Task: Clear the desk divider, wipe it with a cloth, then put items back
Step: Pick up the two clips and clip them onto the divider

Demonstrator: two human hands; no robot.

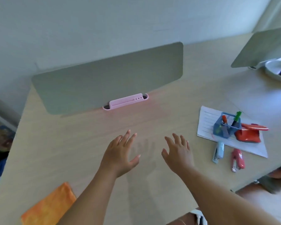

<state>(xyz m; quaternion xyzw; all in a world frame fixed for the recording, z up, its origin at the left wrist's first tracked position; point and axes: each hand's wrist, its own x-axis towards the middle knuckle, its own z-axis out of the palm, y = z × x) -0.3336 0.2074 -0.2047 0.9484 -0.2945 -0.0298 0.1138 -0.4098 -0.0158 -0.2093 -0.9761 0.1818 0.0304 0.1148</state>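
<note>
A grey-green desk divider (107,78) stands upright at the back of the wooden desk, with an empty pink holder (126,101) at its base. My left hand (120,151) and my right hand (178,151) hover over the desk in front of it, fingers spread, holding nothing. An orange cloth (50,207) lies at the near left desk edge. To the right lie a lined sheet of paper (206,122), a blue mesh pen cup (225,127) with markers, a red object (248,132), a light blue stapler (218,151) and a pink stapler (238,159).
The desk (71,143) ends at the left and near edges. A second divider (263,47) stands at the far right with a white dish (277,72) beside it. Coloured clutter sits below the desk on the left.
</note>
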